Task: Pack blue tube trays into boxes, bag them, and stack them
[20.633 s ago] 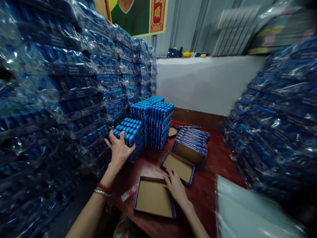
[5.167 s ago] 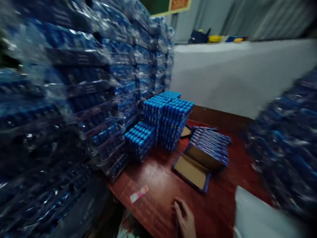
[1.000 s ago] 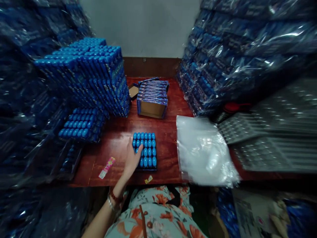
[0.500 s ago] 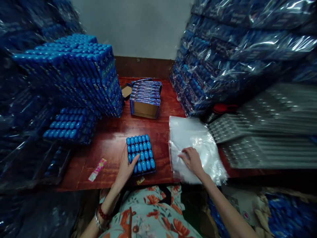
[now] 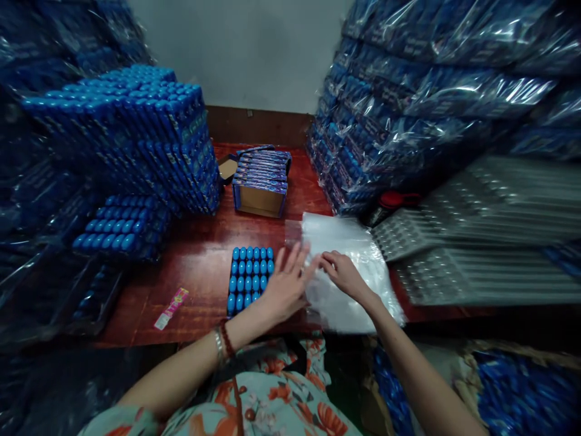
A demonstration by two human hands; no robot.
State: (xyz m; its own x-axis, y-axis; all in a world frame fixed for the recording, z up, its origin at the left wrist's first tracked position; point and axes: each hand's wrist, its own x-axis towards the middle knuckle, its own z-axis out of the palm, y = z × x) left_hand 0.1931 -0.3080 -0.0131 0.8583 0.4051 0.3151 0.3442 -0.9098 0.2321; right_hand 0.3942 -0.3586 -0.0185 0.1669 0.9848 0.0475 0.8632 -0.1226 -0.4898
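Observation:
My left hand (image 5: 284, 290) reaches across the right edge of a tray of glossy blue egg-shaped pieces (image 5: 242, 278). Its fingers are spread toward the pile of clear plastic bags (image 5: 349, 312), and nothing shows in its grasp. My right hand (image 5: 344, 275) is over that pile with thumb and fingertips pinched on a clear plastic bag. A thin, see-through edge of the bag sticks out to the left of the pile. Both hands' fingertips are close together; whether they touch is hard to make out. The tray lies flat on the red-brown table (image 5: 195, 266).
A tall stack of blue trays (image 5: 181, 133) and a lower stack (image 5: 118, 227) stand left. An open-fronted box (image 5: 261, 200) bears flat printed cartons. Plastic-wrapped packs (image 5: 385, 121), grey moulded trays (image 5: 463, 272) and a red-lidded container (image 5: 393, 198) are right. A pink wrapper (image 5: 171, 309) lies front left.
My left hand has let go of the blue tray and moved right to the bags. My right hand has moved slightly up and left, shifting a bag's edge leftward from the pile.

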